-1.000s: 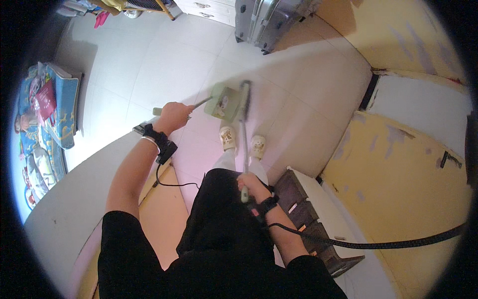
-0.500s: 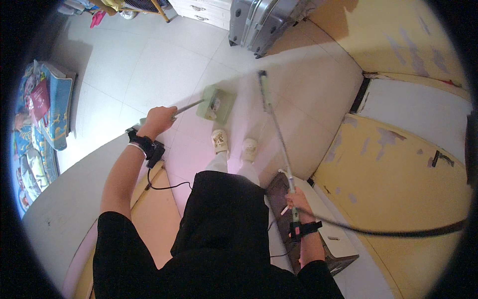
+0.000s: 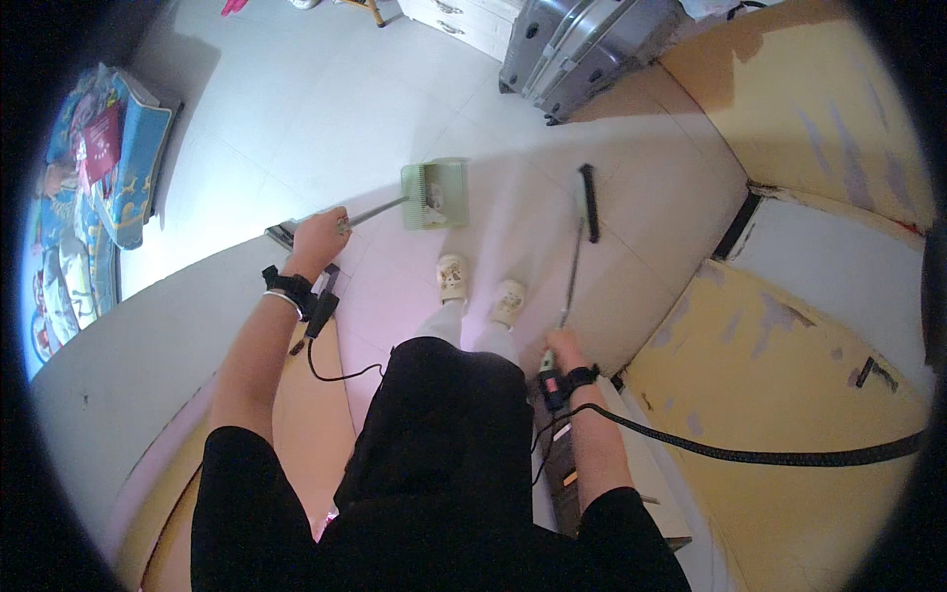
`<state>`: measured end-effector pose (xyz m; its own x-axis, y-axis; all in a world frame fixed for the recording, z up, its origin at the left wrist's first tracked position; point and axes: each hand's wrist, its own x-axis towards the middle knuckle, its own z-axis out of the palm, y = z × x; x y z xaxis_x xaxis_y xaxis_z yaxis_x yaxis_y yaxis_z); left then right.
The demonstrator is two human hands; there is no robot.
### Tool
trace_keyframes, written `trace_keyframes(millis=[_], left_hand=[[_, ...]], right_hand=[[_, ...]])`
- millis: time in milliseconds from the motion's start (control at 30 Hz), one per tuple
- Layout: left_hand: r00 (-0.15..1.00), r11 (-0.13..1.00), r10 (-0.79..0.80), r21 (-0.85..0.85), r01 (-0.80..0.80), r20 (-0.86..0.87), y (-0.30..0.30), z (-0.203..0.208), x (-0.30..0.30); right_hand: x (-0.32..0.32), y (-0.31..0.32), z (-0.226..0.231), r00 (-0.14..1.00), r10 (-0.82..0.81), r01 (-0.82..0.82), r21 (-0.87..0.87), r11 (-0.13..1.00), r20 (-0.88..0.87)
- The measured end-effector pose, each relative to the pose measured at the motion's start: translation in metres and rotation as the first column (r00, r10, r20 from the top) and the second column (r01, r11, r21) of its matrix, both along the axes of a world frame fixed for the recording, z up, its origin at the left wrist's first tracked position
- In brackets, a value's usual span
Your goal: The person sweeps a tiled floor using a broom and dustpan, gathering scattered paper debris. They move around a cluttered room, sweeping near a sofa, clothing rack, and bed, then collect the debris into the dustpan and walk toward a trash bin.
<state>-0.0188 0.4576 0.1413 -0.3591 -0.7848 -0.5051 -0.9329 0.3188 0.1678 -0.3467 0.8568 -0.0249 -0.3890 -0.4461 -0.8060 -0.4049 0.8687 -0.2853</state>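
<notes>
My left hand (image 3: pixel 322 239) is closed around the handle of a pale green dustpan (image 3: pixel 451 197), which is at the floor ahead of my feet. Some whitish and brownish debris (image 3: pixel 434 200) lies in the pan beside its comb-like teeth. In my right hand (image 3: pixel 564 347) is the grey stick of a broom, fingers wrapped round it. The broom head (image 3: pixel 588 204), pale green with dark bristles, is over the floor to the right of the dustpan, apart from it. Whether its bristles touch the floor I cannot tell.
A grey suitcase (image 3: pixel 582 59) stands at the far side beside a white drawer unit (image 3: pixel 464 22). Peeling yellow panels (image 3: pixel 779 335) line the right. A low cabinet (image 3: pixel 631 464) is by my right forearm. Bedding with a blue edge (image 3: pixel 138 178) lies far left. A black braided cable (image 3: pixel 750 456) crosses at right.
The broom head has swung to the right, away from the dustpan, and my right hand has moved forward and slightly left. The dustpan has turned to face more to the right.
</notes>
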Motion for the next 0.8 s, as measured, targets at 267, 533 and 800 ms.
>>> trace_keyframes(millis=[267, 533, 800], left_hand=[[0.999, 0.999, 0.046, -0.024, -0.046, 0.021, -0.005, 0.001, -0.004], [0.996, 0.996, 0.084, 0.004, -0.085, 0.041, -0.009, -0.006, -0.001], [0.995, 0.996, 0.085, -0.024, -0.084, 0.043, -0.010, -0.010, -0.002]], right_hand=[[0.064, -0.066, 0.049, 0.121, -0.745, 0.580, 0.563, 0.589, 0.655], [0.045, -0.067, 0.126, 0.718, -0.355, 0.289, 0.209, 0.934, 0.599], [0.094, -0.084, 0.055, 0.600, -0.454, 0.416, 0.228, 0.881, 0.659]])
